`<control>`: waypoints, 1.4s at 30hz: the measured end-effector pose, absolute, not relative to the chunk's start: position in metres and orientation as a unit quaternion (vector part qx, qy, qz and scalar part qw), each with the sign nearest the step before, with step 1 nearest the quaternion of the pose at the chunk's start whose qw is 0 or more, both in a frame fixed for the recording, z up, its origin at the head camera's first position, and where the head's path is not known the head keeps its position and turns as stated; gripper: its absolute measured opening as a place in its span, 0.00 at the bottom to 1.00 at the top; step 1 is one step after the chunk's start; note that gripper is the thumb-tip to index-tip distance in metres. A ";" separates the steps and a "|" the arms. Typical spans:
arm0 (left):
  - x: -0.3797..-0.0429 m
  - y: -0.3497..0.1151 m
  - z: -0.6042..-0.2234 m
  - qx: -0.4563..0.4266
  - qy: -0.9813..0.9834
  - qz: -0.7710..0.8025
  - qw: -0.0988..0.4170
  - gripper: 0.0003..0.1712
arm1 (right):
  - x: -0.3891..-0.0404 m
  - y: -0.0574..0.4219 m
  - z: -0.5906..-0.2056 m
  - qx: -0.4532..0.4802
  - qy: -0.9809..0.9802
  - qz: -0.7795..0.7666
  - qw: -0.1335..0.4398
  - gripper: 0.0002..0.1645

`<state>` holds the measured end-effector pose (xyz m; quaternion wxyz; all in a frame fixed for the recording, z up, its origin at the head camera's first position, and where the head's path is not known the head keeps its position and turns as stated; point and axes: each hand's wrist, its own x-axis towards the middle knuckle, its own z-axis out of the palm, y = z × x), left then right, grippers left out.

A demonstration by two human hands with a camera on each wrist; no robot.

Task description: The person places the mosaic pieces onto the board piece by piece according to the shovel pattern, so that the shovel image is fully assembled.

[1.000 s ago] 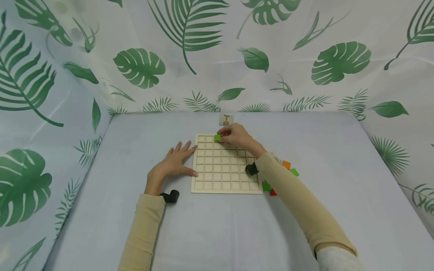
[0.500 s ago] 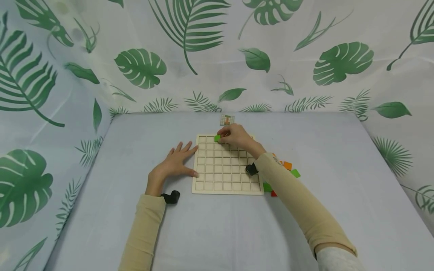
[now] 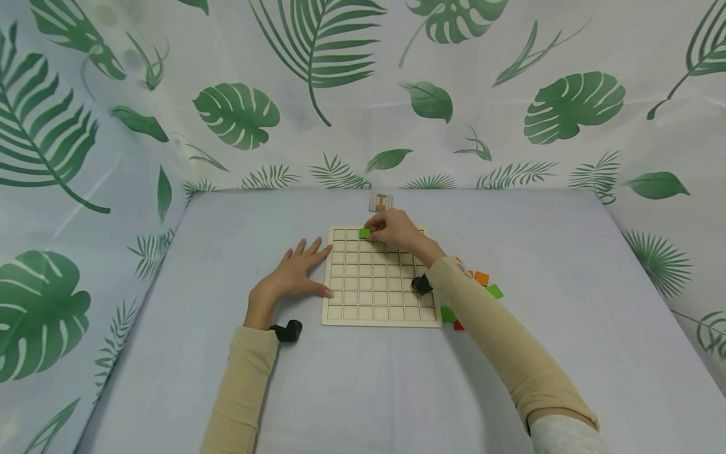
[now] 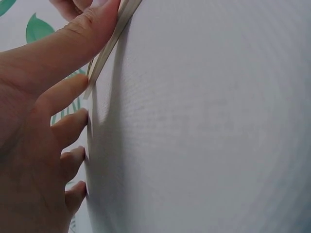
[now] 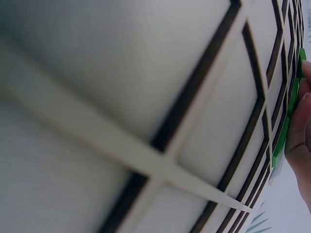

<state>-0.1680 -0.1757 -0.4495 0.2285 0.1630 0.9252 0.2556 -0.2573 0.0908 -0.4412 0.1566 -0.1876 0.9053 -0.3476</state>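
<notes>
A pale wooden board [image 3: 351,317] with a grid of square recesses lies on the table. My left hand [image 3: 290,272] rests at its left side with fingers spread, and the thumb [image 4: 92,31] touches the board's edge in the left wrist view. Over the far row, my right hand [image 3: 397,230] pinches a green square tile [image 3: 364,233] between thumb and fingertips, at a far-row cell. Several green tiles [image 5: 281,141] line that row in the right wrist view; in the head view the right hand hides most of them.
Loose tiles lie right of the board, partly under the right forearm: orange [image 3: 481,278], green [image 3: 495,291] and red [image 3: 459,325]. A small pattern card [image 3: 380,202] lies behind the board. Leaf-printed cloth [image 3: 351,113] walls the back and sides.
The green tile under the right fingertips looks slightly lower and flatter in its cell. The left hand holds the same place; the whole head view has shifted slightly.
</notes>
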 end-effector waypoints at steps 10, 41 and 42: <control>-0.167 -0.175 -0.450 0.160 0.925 0.257 0.228 0.64 | -0.257 0.090 -0.444 -0.217 0.912 -0.320 0.138 0.19; -0.165 -0.174 -0.449 0.164 0.920 0.271 0.232 0.64 | -0.197 0.131 -0.421 -0.201 0.900 -0.374 0.102 0.18; -0.165 -0.174 -0.449 0.164 0.920 0.271 0.232 0.64 | -0.194 0.133 -0.421 -0.198 0.900 -0.375 0.100 0.18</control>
